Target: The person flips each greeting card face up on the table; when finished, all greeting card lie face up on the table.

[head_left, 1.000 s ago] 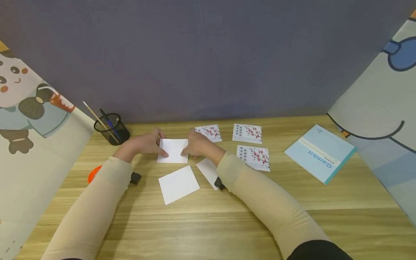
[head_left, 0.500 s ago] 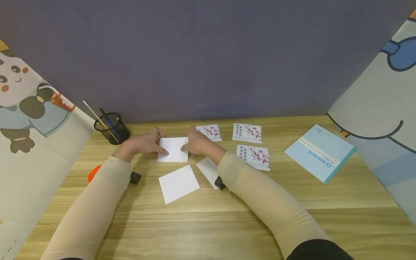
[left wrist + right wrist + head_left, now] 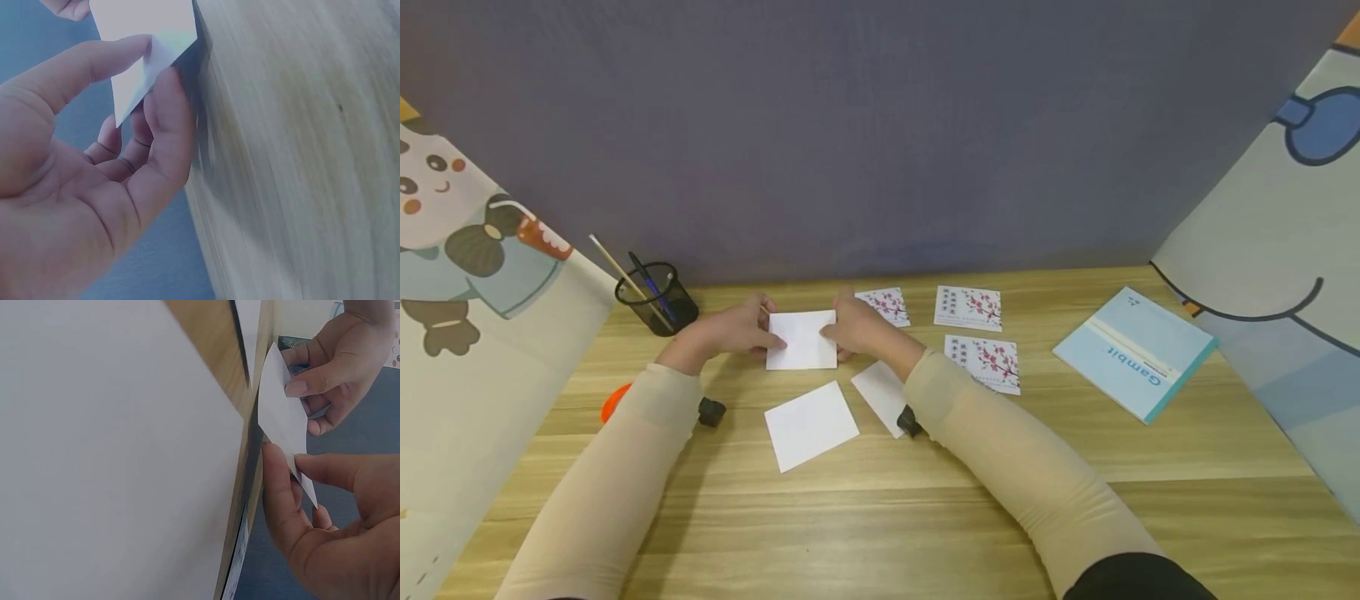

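- Blank white card (image 3: 803,340) has moved slightly upward in the head view.
- Left hand (image 3: 735,330) and right hand (image 3: 863,327) each pinch one side, thumb and fingers nearly closed.
- It is held over the wooden table (image 3: 850,517).

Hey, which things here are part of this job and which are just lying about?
Part of the job:
white card, pinched by the left hand and the right hand
probably the other two white cards and three blossom cards

Just lying about, it seems:
blue Gambit pad
black pen holder
orange thing, partly hidden by the left sleeve
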`<state>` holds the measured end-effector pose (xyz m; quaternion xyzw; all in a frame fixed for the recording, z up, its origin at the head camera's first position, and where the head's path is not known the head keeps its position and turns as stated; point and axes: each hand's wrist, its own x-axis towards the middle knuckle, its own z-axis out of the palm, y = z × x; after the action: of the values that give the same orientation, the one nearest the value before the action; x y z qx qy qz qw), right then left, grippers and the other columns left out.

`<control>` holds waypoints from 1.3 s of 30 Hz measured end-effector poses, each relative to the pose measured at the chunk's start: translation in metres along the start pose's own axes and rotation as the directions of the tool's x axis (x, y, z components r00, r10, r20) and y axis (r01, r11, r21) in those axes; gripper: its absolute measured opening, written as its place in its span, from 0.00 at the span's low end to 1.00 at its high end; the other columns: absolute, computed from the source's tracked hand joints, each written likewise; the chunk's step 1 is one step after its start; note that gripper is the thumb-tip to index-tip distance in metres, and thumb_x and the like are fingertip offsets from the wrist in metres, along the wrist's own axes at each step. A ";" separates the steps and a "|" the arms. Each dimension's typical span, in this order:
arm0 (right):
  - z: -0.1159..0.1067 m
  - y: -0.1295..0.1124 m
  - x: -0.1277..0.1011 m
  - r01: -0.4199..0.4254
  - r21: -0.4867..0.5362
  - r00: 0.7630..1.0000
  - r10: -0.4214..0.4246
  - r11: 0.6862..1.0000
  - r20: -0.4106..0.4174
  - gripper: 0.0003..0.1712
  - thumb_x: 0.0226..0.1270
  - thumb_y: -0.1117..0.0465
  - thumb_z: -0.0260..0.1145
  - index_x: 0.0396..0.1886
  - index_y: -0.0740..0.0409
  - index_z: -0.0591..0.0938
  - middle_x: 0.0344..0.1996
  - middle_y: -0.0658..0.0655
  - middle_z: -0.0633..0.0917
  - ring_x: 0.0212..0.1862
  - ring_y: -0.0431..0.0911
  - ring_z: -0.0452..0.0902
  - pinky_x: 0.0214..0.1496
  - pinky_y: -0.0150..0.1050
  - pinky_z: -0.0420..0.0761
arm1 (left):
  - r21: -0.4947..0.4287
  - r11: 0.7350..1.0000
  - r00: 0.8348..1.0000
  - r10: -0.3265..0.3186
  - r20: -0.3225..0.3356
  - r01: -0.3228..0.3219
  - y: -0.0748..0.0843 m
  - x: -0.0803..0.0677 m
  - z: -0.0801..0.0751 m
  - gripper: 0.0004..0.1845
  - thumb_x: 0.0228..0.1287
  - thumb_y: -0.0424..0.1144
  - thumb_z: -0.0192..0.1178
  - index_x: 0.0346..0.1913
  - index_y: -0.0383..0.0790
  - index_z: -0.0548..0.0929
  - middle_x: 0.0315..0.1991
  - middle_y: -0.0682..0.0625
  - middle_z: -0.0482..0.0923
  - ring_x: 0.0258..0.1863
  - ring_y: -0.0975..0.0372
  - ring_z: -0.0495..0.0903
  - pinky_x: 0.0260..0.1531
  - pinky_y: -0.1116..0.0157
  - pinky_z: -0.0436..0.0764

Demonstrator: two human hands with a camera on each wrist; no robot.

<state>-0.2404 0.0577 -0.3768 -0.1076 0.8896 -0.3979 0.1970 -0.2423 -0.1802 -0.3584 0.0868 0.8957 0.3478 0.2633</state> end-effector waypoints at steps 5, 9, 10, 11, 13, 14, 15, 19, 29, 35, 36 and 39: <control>-0.004 0.002 -0.001 0.026 -0.007 0.999 -0.026 1.000 -0.018 0.28 0.83 0.57 0.63 0.71 0.59 0.61 0.38 0.61 0.83 0.30 0.49 0.87 0.33 0.37 0.88 | -0.067 0.998 1.000 -0.010 -0.027 0.009 0.002 0.001 0.001 0.36 0.76 0.34 0.65 0.71 0.28 0.52 0.60 0.33 0.64 0.48 0.54 0.78 0.46 0.64 0.87; -0.009 0.002 -0.002 0.040 -0.011 0.998 -0.040 0.999 -0.053 0.27 0.83 0.57 0.62 0.70 0.58 0.61 0.33 0.59 0.84 0.31 0.51 0.89 0.30 0.36 0.85 | -0.106 0.994 0.998 0.008 -0.069 -0.015 0.004 0.001 0.002 0.36 0.75 0.32 0.64 0.72 0.27 0.51 0.63 0.31 0.63 0.50 0.52 0.79 0.49 0.63 0.89; -0.010 0.002 -0.002 0.045 -0.006 0.997 -0.045 0.999 -0.060 0.26 0.83 0.57 0.62 0.70 0.57 0.61 0.33 0.59 0.84 0.31 0.52 0.89 0.29 0.35 0.84 | -0.116 0.993 0.997 0.016 -0.080 -0.025 0.004 0.002 0.003 0.36 0.75 0.32 0.64 0.72 0.27 0.51 0.63 0.31 0.63 0.51 0.52 0.79 0.50 0.62 0.89; -0.011 0.003 -0.002 0.053 0.003 0.997 -0.052 0.999 -0.065 0.26 0.83 0.57 0.62 0.69 0.57 0.61 0.34 0.59 0.84 0.31 0.52 0.89 0.28 0.34 0.83 | -0.126 0.991 0.995 0.022 -0.092 -0.034 0.004 0.002 0.003 0.36 0.74 0.31 0.64 0.72 0.27 0.51 0.63 0.32 0.63 0.51 0.51 0.79 0.50 0.63 0.89; -0.014 0.004 -0.003 0.072 0.019 0.995 -0.071 0.997 -0.073 0.24 0.83 0.59 0.61 0.68 0.57 0.61 0.36 0.59 0.84 0.32 0.53 0.89 0.27 0.33 0.81 | -0.143 0.989 0.993 0.033 -0.115 -0.049 0.004 0.003 0.004 0.36 0.74 0.31 0.64 0.71 0.28 0.52 0.62 0.33 0.63 0.50 0.52 0.78 0.49 0.63 0.90; -0.015 0.004 -0.003 0.085 0.025 0.993 -0.083 0.996 -0.079 0.23 0.83 0.59 0.61 0.68 0.57 0.62 0.38 0.59 0.84 0.31 0.52 0.88 0.26 0.33 0.80 | -0.150 0.987 0.992 0.038 -0.122 -0.057 0.005 0.003 0.004 0.36 0.74 0.31 0.64 0.71 0.28 0.52 0.62 0.34 0.63 0.50 0.52 0.78 0.49 0.63 0.90; -0.016 0.005 -0.003 0.096 0.032 0.992 -0.093 0.995 -0.086 0.22 0.83 0.59 0.61 0.67 0.57 0.62 0.39 0.59 0.84 0.31 0.52 0.87 0.27 0.33 0.80 | -0.157 0.986 0.991 0.040 -0.131 -0.061 0.005 0.004 0.004 0.35 0.74 0.31 0.64 0.70 0.29 0.52 0.61 0.34 0.62 0.50 0.52 0.78 0.49 0.63 0.90; -0.018 0.007 -0.004 0.133 0.036 0.983 -0.127 0.990 -0.132 0.19 0.83 0.61 0.61 0.63 0.56 0.63 0.42 0.58 0.82 0.29 0.48 0.83 0.28 0.33 0.79 | -0.171 0.982 0.988 0.051 -0.148 -0.076 0.007 0.005 0.003 0.33 0.75 0.32 0.63 0.69 0.30 0.53 0.62 0.36 0.61 0.50 0.52 0.78 0.49 0.65 0.89; -0.023 0.007 -0.003 0.149 -0.010 0.967 -0.148 0.989 -0.207 0.15 0.82 0.60 0.62 0.57 0.54 0.67 0.43 0.54 0.77 0.30 0.43 0.70 0.29 0.33 0.71 | -0.137 0.981 0.970 0.104 -0.218 -0.136 0.013 0.003 0.004 0.25 0.78 0.33 0.59 0.63 0.32 0.55 0.59 0.38 0.63 0.50 0.52 0.76 0.50 0.61 0.88; -0.025 0.008 -0.002 0.181 -0.002 0.948 -0.175 0.984 -0.264 0.12 0.82 0.59 0.63 0.55 0.54 0.68 0.46 0.55 0.79 0.36 0.46 0.73 0.38 0.37 0.75 | -0.053 0.983 0.950 0.156 -0.271 -0.176 0.016 0.003 0.004 0.20 0.79 0.34 0.57 0.60 0.33 0.57 0.58 0.36 0.66 0.55 0.49 0.76 0.52 0.56 0.86; -0.025 0.008 -0.002 0.192 -0.001 0.942 -0.184 0.981 -0.280 0.13 0.81 0.59 0.63 0.55 0.54 0.69 0.46 0.56 0.79 0.38 0.47 0.74 0.40 0.38 0.76 | -0.032 0.983 0.946 0.167 -0.277 -0.183 0.017 0.002 0.004 0.20 0.79 0.34 0.57 0.60 0.33 0.58 0.58 0.36 0.67 0.56 0.48 0.77 0.51 0.56 0.85; -0.025 0.008 -0.001 0.226 0.004 0.923 -0.213 0.974 -0.322 0.13 0.81 0.60 0.64 0.54 0.56 0.70 0.45 0.56 0.79 0.42 0.48 0.75 0.45 0.40 0.77 | 0.022 0.982 0.938 0.187 -0.294 -0.189 0.018 0.001 0.003 0.18 0.80 0.36 0.56 0.58 0.34 0.59 0.57 0.36 0.69 0.58 0.46 0.77 0.49 0.59 0.81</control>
<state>-0.2506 0.0804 -0.3673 -0.1367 0.8837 -0.4476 0.0070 -0.2415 -0.1645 -0.3485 0.1182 0.9113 0.3832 0.0929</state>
